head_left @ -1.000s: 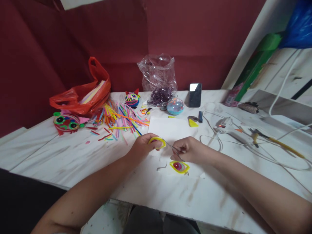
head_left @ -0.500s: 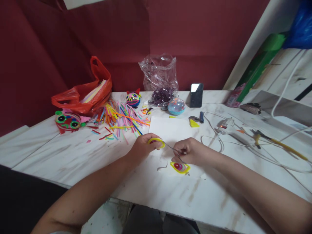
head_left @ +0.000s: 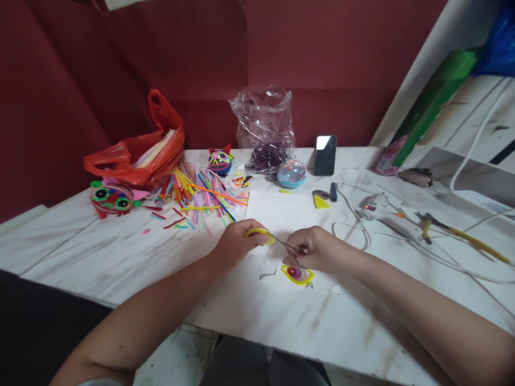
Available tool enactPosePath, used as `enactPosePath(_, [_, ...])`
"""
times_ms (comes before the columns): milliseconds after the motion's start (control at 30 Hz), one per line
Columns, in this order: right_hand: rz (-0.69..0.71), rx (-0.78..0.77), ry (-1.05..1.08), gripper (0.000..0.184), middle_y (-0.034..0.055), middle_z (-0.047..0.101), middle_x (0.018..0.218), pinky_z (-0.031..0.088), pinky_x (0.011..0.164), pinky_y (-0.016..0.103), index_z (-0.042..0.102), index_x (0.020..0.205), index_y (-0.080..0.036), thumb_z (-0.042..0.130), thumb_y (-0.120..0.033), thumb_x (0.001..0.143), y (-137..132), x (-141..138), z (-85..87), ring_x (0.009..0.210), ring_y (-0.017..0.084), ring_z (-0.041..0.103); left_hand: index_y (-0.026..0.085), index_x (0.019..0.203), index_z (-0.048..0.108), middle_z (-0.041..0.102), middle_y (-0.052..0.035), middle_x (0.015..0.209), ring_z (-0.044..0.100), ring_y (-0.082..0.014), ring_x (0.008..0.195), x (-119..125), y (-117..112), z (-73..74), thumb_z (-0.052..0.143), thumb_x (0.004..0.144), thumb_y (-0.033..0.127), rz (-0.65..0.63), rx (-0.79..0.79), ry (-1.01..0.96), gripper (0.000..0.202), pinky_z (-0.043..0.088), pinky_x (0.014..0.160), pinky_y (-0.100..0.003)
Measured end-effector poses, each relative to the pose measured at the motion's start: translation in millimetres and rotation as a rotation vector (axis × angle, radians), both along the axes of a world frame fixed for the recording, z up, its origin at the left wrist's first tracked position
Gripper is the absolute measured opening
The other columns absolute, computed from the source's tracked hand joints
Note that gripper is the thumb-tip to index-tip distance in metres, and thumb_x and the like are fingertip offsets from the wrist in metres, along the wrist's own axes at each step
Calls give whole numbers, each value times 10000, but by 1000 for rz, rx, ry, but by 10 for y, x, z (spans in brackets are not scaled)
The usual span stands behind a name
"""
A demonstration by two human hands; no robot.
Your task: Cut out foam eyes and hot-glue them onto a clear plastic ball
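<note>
Between the thumb and fingers of my left hand (head_left: 240,236) is an eye-shaped craft piece (head_left: 269,237) with a yellow border; the fingers hide part of it. My right hand (head_left: 308,247) is closed around a pair of scissors (head_left: 286,246), whose blades point left and reach the edge of that piece. A second eye-shaped piece (head_left: 296,274), yellow-rimmed with a red and pink centre, lies flat on the table just below my right hand. Thin offcuts (head_left: 268,276) are scattered beside it. Beyond my hands lies a white sheet of paper (head_left: 277,206).
Cut pipe cleaners (head_left: 201,195) spread at left near a red plastic bag (head_left: 120,155) and a decorated face ball (head_left: 115,198). Behind are a clear bag (head_left: 263,120), a blue ball (head_left: 292,174) and a phone (head_left: 325,155). Right: a glue gun (head_left: 376,206), cables and pliers (head_left: 428,225).
Both hands stay almost in the same place, with the scissors still at the edge of the held piece. The view shifts very slightly.
</note>
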State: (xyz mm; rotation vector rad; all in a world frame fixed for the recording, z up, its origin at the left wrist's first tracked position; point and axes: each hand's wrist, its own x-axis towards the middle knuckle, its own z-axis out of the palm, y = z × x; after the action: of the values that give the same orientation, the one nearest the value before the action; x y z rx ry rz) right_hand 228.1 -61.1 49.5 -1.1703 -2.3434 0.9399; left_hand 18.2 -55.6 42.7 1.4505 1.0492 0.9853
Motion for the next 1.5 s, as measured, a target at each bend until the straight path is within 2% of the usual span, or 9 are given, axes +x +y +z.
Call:
enactPosePath(200, [1, -17, 3, 290, -57, 391, 523, 257, 472, 214, 476, 560, -174, 607, -382, 716, 6, 4, -16, 509, 74, 315, 138, 688, 656, 533, 35, 569, 389, -80, 543, -2, 3, -7, 712, 613, 336, -14, 6, 62, 218, 284, 514, -216])
enactPosePath(433, [-4, 1, -16, 261, -52, 411, 517, 267, 471, 207, 501, 566, -171, 604, -366, 705, 23, 13, -31, 502, 74, 330, 139, 698, 665, 518, 36, 573, 392, -84, 558, -9, 16, -45, 710, 632, 337, -25, 35, 85, 213, 291, 528, -218])
enactPosePath(667, [8, 80, -42, 255, -46, 446, 504, 263, 472, 209, 506, 542, -171, 610, -332, 711, 24, 30, -40, 490, 75, 352, 144, 698, 669, 532, 27, 587, 425, -98, 577, -20, 19, -83, 700, 658, 334, -28, 117, 156, 197, 312, 549, -230])
enactPosePath(800, [13, 74, -46, 237, -52, 443, 490, 248, 460, 207, 509, 542, -171, 614, -298, 712, 37, 40, -47, 474, 69, 341, 145, 692, 671, 558, 19, 609, 443, -100, 584, -25, 27, -88, 699, 664, 339, -20, 142, 179, 199, 329, 556, -229])
enactPosePath(967, [19, 146, -91, 220, -37, 494, 513, 288, 484, 207, 538, 562, -172, 633, -301, 714, 53, 35, -88, 491, 79, 400, 144, 681, 677, 577, 5, 616, 480, -116, 611, -19, 26, -89, 700, 660, 324, -25, 174, 220, 182, 346, 556, -230])
enactPosePath(1100, [39, 229, -116, 233, -22, 515, 524, 293, 499, 209, 524, 546, -173, 622, -286, 725, 62, 50, -117, 507, 89, 433, 145, 676, 683, 593, 0, 625, 498, -121, 625, -21, 26, -94, 702, 658, 316, -26, 163, 244, 173, 354, 556, -229])
enactPosePath(1500, [58, 261, -232, 210, -2, 554, 547, 295, 518, 217, 552, 567, -174, 636, -253, 743, 47, 34, -93, 531, 103, 472, 143, 648, 691, 615, -1, 609, 496, -113, 588, 12, 9, -57, 706, 624, 298, -39, 107, 276, 157, 367, 542, -225])
